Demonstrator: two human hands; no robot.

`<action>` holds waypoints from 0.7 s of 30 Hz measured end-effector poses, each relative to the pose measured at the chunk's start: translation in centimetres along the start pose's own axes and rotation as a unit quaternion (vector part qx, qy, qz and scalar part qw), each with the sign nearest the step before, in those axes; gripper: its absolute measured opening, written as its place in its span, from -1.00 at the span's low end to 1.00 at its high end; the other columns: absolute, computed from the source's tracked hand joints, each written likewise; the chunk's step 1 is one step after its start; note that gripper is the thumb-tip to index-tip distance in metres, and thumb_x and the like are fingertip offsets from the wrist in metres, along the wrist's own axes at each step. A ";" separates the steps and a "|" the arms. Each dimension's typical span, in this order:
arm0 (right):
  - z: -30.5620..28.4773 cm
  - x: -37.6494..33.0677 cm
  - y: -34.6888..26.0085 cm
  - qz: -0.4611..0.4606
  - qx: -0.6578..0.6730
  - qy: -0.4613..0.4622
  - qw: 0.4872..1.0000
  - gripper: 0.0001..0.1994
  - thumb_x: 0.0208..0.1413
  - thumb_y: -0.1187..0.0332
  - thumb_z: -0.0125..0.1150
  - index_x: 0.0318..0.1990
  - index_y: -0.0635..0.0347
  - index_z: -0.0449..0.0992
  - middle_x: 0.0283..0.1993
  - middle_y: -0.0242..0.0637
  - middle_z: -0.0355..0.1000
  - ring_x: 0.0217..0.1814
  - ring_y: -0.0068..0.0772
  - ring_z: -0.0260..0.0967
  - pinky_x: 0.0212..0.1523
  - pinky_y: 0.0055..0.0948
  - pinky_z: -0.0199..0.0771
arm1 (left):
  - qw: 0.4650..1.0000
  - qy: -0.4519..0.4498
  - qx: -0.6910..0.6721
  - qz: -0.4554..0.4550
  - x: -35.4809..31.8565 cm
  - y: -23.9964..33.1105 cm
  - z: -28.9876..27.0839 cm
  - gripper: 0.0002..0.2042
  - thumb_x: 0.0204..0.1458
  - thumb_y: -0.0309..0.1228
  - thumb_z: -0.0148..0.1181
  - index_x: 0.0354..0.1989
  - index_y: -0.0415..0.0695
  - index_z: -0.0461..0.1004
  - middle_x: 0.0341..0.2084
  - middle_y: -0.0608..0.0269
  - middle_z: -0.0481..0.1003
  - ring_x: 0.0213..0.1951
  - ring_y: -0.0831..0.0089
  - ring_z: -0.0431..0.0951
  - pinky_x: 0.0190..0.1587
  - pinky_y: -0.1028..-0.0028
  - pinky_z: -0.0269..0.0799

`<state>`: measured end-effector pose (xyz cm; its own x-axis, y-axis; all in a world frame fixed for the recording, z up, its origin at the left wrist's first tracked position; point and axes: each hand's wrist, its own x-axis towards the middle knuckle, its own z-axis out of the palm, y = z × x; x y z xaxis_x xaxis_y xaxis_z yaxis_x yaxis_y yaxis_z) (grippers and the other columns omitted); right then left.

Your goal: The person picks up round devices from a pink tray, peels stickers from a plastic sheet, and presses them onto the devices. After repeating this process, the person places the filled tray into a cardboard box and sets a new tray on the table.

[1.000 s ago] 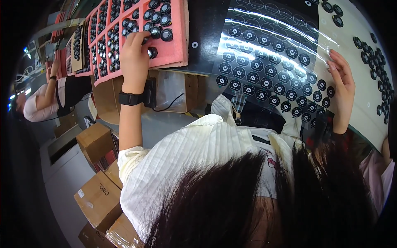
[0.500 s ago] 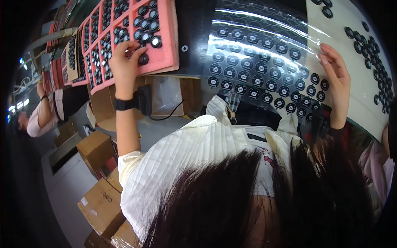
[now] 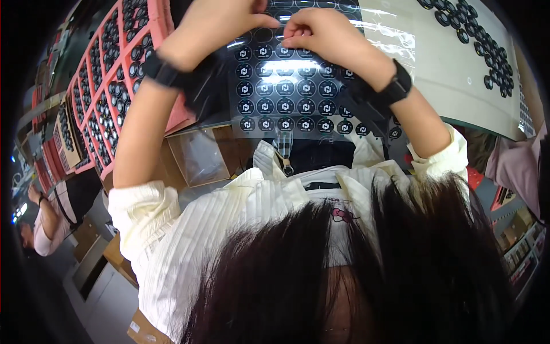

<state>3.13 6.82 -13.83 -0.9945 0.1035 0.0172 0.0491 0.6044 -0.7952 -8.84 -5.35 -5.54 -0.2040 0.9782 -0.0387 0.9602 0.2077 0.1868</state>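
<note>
A clear plastic sheet (image 3: pixel 276 79) with rows of round black stickers (image 3: pixel 285 88) bearing white marks lies on the table before me; bare ring outlines show in its top rows. Over its upper left reaches my left hand (image 3: pixel 220 26), thumb stretched toward the right hand. Its other fingers are mostly cut off by the upper edge, so whatever they hold cannot be seen. My right hand (image 3: pixel 326 34) is closed above the sheet's upper rows, fingertips bent together near the left thumb; anything between them is too small to make out.
Left of the sheet stands a pink foam tray (image 3: pixel 150 14) with compartments of small round black parts. More such parts (image 3: pixel 467 26) lie scattered on the pale table top (image 3: pixel 444 74) at right. Cardboard boxes (image 3: pixel 197 155) stand below the table edge. Another person (image 3: pixel 54 212) is at far left.
My left hand has moved from the pink tray rightward over the sheet. My right hand has left the sheet's right edge and come inward, fingers now closed. The whole view has shifted.
</note>
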 end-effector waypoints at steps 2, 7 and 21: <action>1.0 0.3 -1.0 -0.009 -0.038 0.005 0.999 -0.86 -0.15 0.35 0.22 -0.45 0.22 0.47 -0.60 -0.34 0.34 -0.52 -0.54 0.30 -0.43 -0.60 0.29 | 0.940 0.155 -0.218 0.213 0.9 -3.6 3.6 -0.70 -0.34 -0.21 0.29 -0.63 -0.18 0.38 -0.61 0.09 0.42 -0.52 0.15 0.43 -0.46 0.32 0.32; 0.6 0.2 -0.9 0.037 -0.086 0.002 0.996 -0.88 -0.15 0.37 0.22 -0.45 0.19 0.48 -0.59 -0.34 0.34 -0.52 -0.52 0.30 -0.44 -0.60 0.28 | 0.991 -0.124 -0.039 -0.031 4.0 -3.0 3.1 -0.66 -0.44 -0.19 0.35 -0.65 -0.17 0.36 -0.65 0.09 0.41 -0.54 0.14 0.43 -0.48 0.30 0.32; 0.2 -3.0 -0.4 -0.040 -0.047 0.146 0.987 -0.48 -0.19 0.56 0.15 0.02 -0.06 0.31 -0.51 -0.38 0.36 -0.45 -0.41 0.26 -0.27 -0.48 0.28 | 0.994 -0.073 -0.077 -0.030 3.4 -4.7 4.9 -0.60 -0.49 -0.21 0.36 -0.53 -0.21 0.36 -0.65 0.08 0.39 -0.49 0.13 0.42 -0.48 0.32 0.27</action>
<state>6.04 6.14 -13.70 -0.9271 0.2677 0.2625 -0.0065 0.6885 -0.7252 -13.12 -2.96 -11.39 -0.2201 0.9559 -0.1943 0.9044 0.2746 0.3266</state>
